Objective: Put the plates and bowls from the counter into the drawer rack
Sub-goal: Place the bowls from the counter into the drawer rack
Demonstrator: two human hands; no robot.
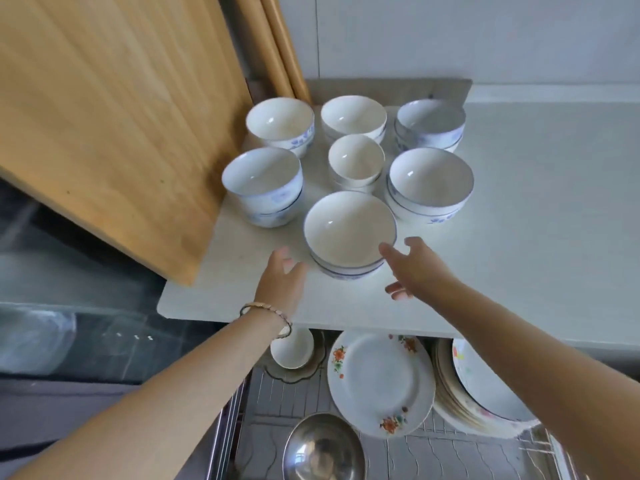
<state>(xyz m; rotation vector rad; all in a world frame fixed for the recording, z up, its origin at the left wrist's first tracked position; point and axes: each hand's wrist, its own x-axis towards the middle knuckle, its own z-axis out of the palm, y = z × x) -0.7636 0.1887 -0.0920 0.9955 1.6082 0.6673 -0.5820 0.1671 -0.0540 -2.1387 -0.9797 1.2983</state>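
Left hand [282, 271], right hand [412, 268] flank nearest bowl stack [349, 230] at counter [536, 220] edge, fingers spread, gripping nothing; likely set for two-sided lift into drawer rack [294, 400] below.

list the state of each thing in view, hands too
left hand, open, left of nearest bowl stack
right hand, open, right of that stack
nearest bowl stack, upright on counter
drawer rack, pulled open
floral plate, lying in rack
steel bowl, upright in rack
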